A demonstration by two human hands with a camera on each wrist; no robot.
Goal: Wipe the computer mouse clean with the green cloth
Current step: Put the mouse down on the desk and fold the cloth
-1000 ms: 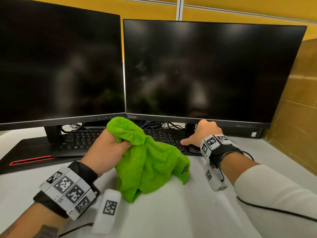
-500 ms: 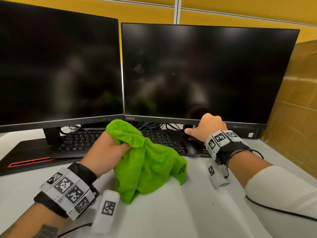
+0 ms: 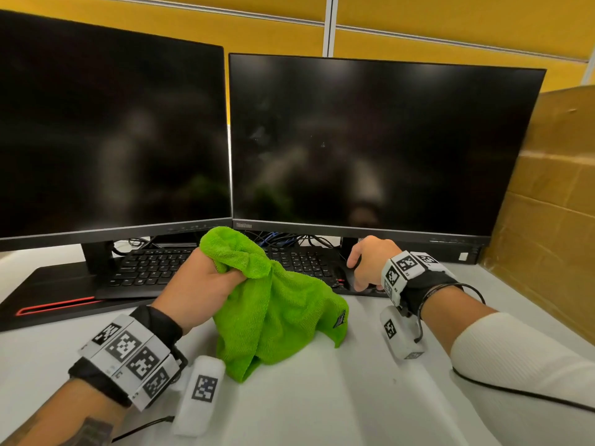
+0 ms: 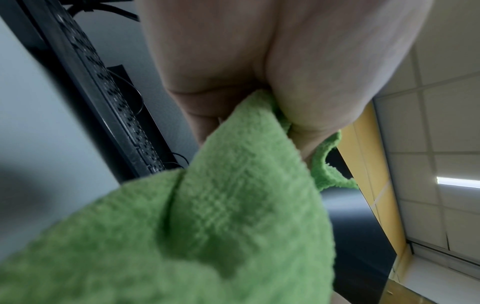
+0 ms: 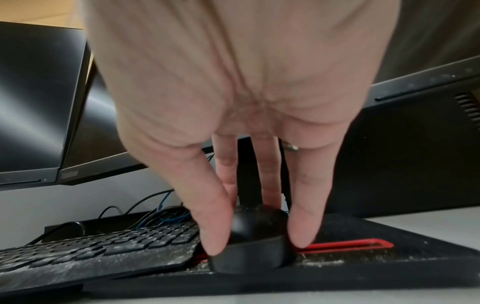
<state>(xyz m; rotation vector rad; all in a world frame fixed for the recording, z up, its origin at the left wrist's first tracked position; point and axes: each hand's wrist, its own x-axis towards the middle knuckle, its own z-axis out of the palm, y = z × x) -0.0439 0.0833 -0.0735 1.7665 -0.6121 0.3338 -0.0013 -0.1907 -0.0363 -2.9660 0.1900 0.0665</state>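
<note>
A bunched green cloth (image 3: 277, 304) hangs from my left hand (image 3: 199, 284), which grips its upper fold in a fist; its lower end rests on the white table. The left wrist view shows the cloth (image 4: 233, 205) squeezed between palm and fingers. The black computer mouse (image 5: 254, 236) sits on a black base beside the keyboard's right end. My right hand (image 3: 367, 268) reaches down over it; the thumb (image 5: 207, 216) and an outer finger (image 5: 306, 216) clasp its two sides. In the head view only a dark sliver of the mouse (image 3: 344, 274) shows left of that hand.
Two dark monitors (image 3: 112, 130) (image 3: 380, 146) stand side by side close behind the hands. A black keyboard (image 3: 154, 268) lies under them with cables behind. A cardboard box (image 3: 553, 204) walls the right side. White table (image 3: 322, 397) stretches in front.
My right hand lifted off toward the right, baring the mouse, then came down and now clasps its sides. The left hand and cloth have barely moved.
</note>
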